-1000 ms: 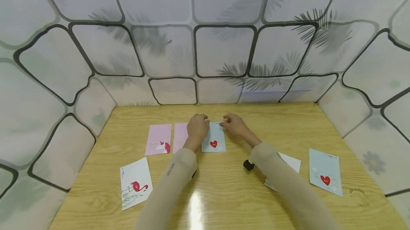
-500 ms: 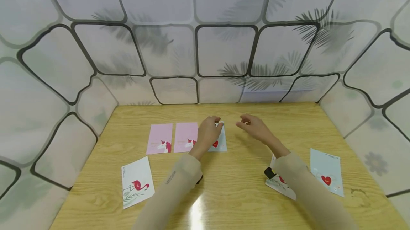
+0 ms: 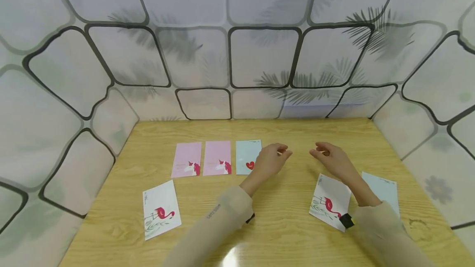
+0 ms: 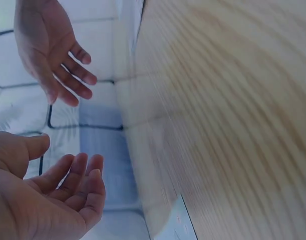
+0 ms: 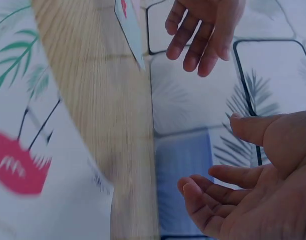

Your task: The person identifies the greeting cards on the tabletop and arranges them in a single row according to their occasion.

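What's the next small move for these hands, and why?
Perhaps move the right hand to the pale blue card at far right: that hand and the left hand look empty, and while two pink unicorn cards lie side by side, the blue heart card at the row's end has no blue neighbour.

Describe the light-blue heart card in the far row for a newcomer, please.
On the wooden table, find the row towards the far side. The light-blue heart card is at its right end, partly behind the left hand in the head view. Its blue ground and red heart set it apart from the two pink unicorn cards beside it.
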Tool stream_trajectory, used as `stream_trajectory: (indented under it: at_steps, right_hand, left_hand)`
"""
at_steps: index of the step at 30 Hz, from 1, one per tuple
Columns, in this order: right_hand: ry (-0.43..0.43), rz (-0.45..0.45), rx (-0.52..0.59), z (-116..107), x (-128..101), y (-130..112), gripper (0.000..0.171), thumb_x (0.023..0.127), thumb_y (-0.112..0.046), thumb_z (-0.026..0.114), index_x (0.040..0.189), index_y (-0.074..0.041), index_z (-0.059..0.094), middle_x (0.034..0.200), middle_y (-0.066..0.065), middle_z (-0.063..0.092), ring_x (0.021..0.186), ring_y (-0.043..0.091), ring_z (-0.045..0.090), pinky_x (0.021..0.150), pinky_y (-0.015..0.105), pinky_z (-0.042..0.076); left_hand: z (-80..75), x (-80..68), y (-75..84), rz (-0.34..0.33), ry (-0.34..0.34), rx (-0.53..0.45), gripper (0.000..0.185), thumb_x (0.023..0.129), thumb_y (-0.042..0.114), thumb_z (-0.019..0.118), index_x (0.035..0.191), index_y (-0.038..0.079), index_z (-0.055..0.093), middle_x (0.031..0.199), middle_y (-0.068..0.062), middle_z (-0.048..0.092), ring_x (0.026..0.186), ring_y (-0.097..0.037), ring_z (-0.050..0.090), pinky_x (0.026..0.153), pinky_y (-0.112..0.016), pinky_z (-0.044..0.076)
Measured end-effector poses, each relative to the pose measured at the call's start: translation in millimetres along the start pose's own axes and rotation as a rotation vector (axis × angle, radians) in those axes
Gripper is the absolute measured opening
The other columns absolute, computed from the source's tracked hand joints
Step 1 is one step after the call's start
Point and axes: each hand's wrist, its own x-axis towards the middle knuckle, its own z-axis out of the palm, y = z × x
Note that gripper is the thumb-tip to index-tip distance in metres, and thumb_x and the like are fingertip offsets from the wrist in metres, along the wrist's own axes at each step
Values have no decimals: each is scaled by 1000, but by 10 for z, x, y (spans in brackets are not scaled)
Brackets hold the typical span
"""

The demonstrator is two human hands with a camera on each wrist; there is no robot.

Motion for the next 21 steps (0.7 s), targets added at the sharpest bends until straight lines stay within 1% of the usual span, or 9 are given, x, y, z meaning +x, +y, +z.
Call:
stream_trajectory:
  at_steps: [2, 5, 9, 13, 16, 21]
  right_hand:
    - [1, 21, -11, -70, -75, 63, 70, 108, -42, 54, 151, 11, 39, 141, 36, 52, 127, 51, 52, 98, 64, 48]
    - [-4, 58, -45, -183, -196, 181, 74, 108, -45, 53, 151, 14, 37, 142, 38, 49, 126, 53, 51, 95, 64, 50]
    - [-17, 111, -77, -343, -368, 346, 78, 108, -45, 52, 150, 17, 33, 142, 42, 44, 124, 56, 50, 90, 63, 52]
    - [-44, 153, -102, -441, -477, 470, 79, 108, -43, 53, 149, 21, 30, 145, 46, 37, 125, 60, 46, 90, 65, 51]
    - [-53, 181, -167, -526, -531, 571, 81, 108, -42, 53, 146, 25, 30, 143, 49, 36, 124, 64, 45, 89, 67, 50]
    - [-43, 223, -282, -689, -608, 768, 84, 107, -43, 52, 139, 31, 30, 136, 56, 34, 119, 70, 43, 87, 71, 47]
  left_hand:
    - [87, -17, 81, 12, -24, -4, 39, 105, 39, 61, 131, 11, 71, 121, 1, 72, 103, -12, 68, 80, -28, 56]
    - [252, -33, 198, 34, -62, 2, 43, 105, 45, 59, 131, 13, 71, 123, 4, 72, 103, -8, 67, 81, -25, 55]
    - [479, -64, 360, 34, -111, 21, 45, 104, 50, 58, 130, 16, 72, 118, 8, 73, 100, -5, 67, 80, -24, 55]
    - [619, -104, 463, 24, -145, 33, 45, 103, 51, 59, 129, 16, 73, 117, 9, 72, 101, -5, 67, 81, -24, 55]
    - [733, -113, 517, 28, -170, 28, 46, 103, 50, 60, 131, 15, 71, 117, 9, 72, 102, -4, 66, 82, -23, 54]
    - [960, -128, 627, 30, -211, 29, 47, 102, 47, 63, 134, 13, 69, 114, 9, 73, 100, -1, 65, 79, -17, 52]
